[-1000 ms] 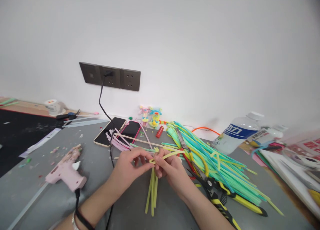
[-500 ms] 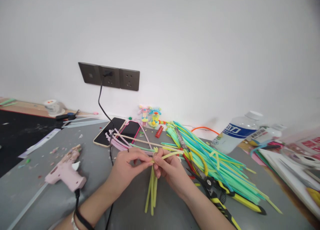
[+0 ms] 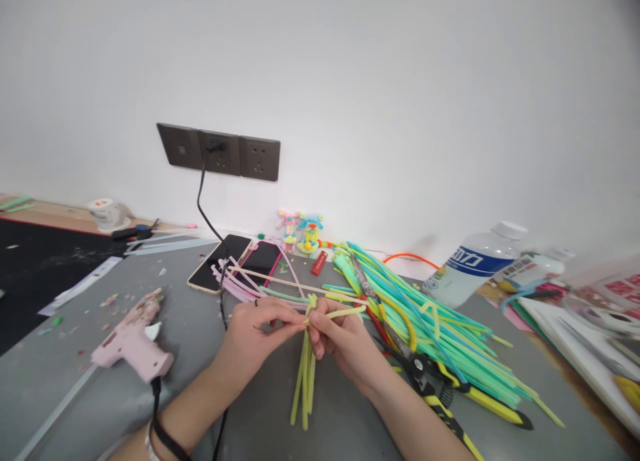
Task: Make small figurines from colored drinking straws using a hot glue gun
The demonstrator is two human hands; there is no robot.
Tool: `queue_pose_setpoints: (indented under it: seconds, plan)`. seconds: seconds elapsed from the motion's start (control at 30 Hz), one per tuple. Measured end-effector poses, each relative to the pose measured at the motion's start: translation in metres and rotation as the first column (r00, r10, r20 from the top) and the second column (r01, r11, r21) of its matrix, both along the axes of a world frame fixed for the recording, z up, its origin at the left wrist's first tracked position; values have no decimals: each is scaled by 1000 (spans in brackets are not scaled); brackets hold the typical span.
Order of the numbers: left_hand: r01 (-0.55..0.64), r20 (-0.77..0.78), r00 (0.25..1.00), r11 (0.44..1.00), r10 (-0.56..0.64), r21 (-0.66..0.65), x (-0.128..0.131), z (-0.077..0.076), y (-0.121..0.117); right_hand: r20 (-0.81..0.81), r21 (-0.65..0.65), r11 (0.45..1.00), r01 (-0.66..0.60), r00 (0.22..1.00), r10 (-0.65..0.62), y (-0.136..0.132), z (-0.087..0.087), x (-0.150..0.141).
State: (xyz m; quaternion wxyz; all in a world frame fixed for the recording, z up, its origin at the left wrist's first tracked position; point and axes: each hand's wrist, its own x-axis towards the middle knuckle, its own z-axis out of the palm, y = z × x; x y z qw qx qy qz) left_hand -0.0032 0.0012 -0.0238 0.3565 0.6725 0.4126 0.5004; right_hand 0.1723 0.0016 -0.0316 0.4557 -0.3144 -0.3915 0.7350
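My left hand and my right hand meet above the middle of the grey table, both closed in a pinch. Between their fingertips they grip yellow pipe cleaners. Several of the stems hang down below the fingers, the tops are gathered in a small knot above, and one end sticks out to the right over my right hand. Just right of that hand lie scissors with yellow handles and black-and-yellow pliers. The exact join of the stems is hidden behind my fingers.
A pink glue gun lies at left, its glue stick pointing to the front edge. Two phones and purple pipe cleaners lie behind my left hand. Green pipe cleaners are heaped at right, near a bottle. A black cord runs from the socket.
The yellow end over my right hand has dipped slightly and its tip now shows clearer. Both hands keep almost the same place and the same pinch.
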Motion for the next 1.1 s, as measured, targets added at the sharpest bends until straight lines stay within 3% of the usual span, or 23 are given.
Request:
queue_pose_setpoints:
  seconds: [0.2,0.43,0.73,1.1]
  plan:
    - [5,-58,998,1000,-5,-12,-1,1,-1,-7,-38,999,-6,1000,6,0,2,1]
    - [-28,-54,998,996,24,-83,0,1,-1,-39,-81,996,-20,999,17,0,2,0]
    - [15,-29,999,991,-19,-134,-1,0,-3,-88,-89,995,-50,995,42,1,2,1]
    - [-36,-96,995,999,38,23,-1,1,-2,-157,-60,997,-56,987,46,-4,4,1]
